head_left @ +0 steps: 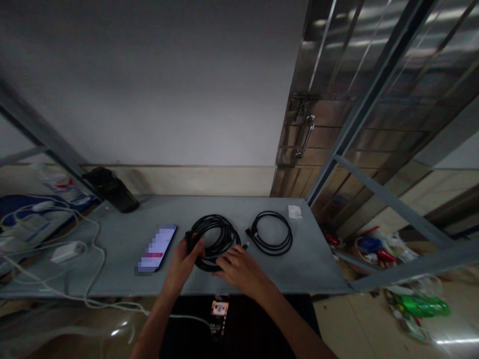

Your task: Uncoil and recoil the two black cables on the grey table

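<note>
A thick coil of black cable (217,222) rests on the grey tabletop (269,279) in front of me. My left hand (187,254) is closed on the coil's left side, by a dark block-like part that may be its connector. Fingers curled, my right hand (237,264) grips the coil at its lower right. A small cable end pokes out just above that hand. Right of it lies a second, thinner coil of black cable (275,252), which neither hand touches. To the left is a phone (157,249) with its screen lit.
A black bottle or flask (112,189) stands at the back left. White cords and a white adapter (67,252) spread over the left side. A small white paper (294,212) lies at the back right. Grey metal posts (359,114) frame the table; a green bottle (422,305) is on the floor.
</note>
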